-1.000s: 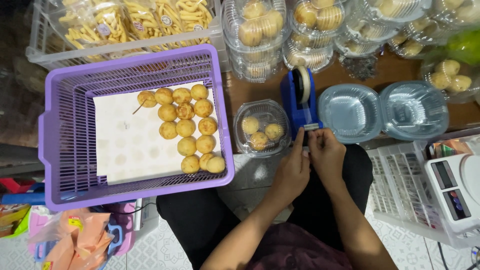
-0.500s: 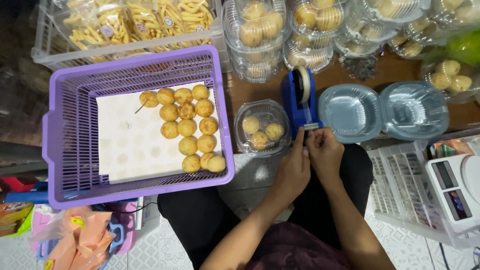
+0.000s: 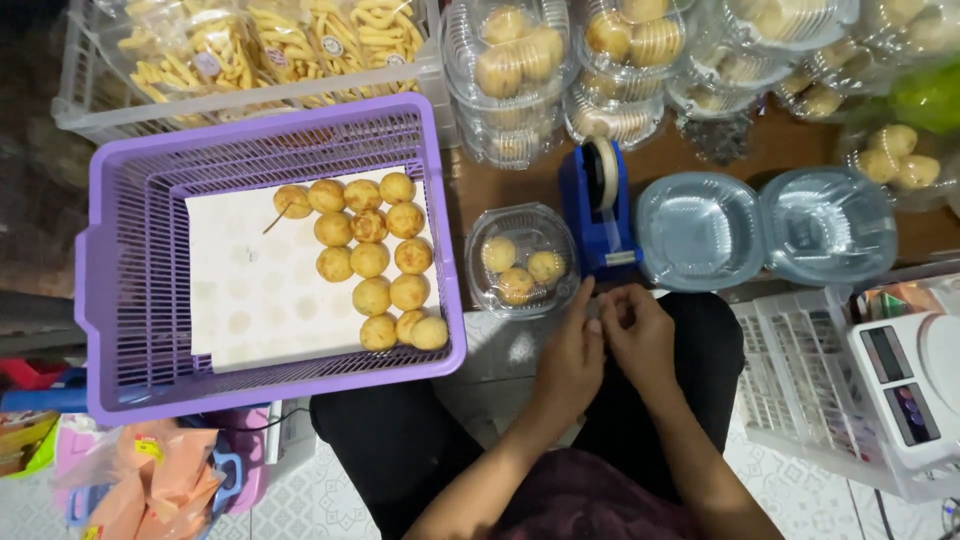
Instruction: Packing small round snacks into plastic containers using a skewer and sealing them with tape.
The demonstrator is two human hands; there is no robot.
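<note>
Looks like a small home snack-packing setup, floor-level w/ tiled flooring. Purple basket [image 3: 130,300] of fried dough balls [image 3: 370,262] on paper, stacked clear clamshell boxes [image 3: 520,70] already filled, bagged stick snacks [image 3: 250,45] in a crate. Blue tape dispenser [image 3: 598,210] & digital scale [image 3: 905,385] nearby: food made for sale.

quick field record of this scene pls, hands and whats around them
left hand: fingertips meeting the right hand, just below the tape dispenser
right hand: pinching something small, too small to tell
nearest box: closed clear box with three fried balls
basket: purple basket, paper liner, fried balls along its right side
right of dispenser: open empty clamshell
far right: white scale
</note>
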